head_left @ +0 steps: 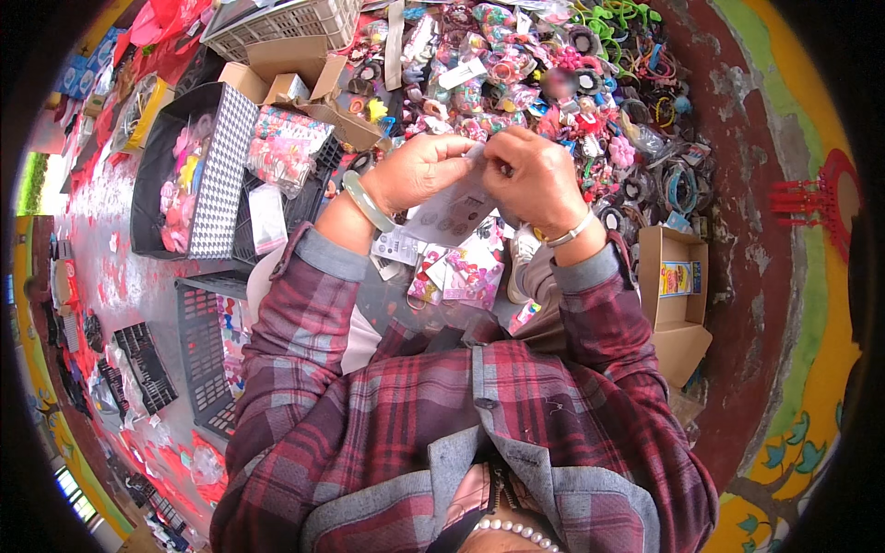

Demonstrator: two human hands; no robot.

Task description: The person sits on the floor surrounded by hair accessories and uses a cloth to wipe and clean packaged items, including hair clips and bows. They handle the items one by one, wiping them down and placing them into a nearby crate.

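Note:
A pale grey sheet (452,217) with round printed or attached shapes hangs in front of me. My left hand (419,173) pinches its top edge between thumb and fingers. Close beside it, my right hand (535,180) is closed, its curled fingers at the sheet's upper right corner; what lies inside them is partly hidden. Lower down, a smaller white card (396,247) shows behind the sheet. Pink patterned packets (475,276) lie beneath it, near my shoe (523,258).
A big heap of bagged hair ties and trinkets (516,74) spreads ahead. To the left are a houndstooth-patterned box (221,170), a bag of pink items (286,152) and a dark plastic crate (205,355). An open cardboard box (651,276) stands at right, near the painted wall (793,387).

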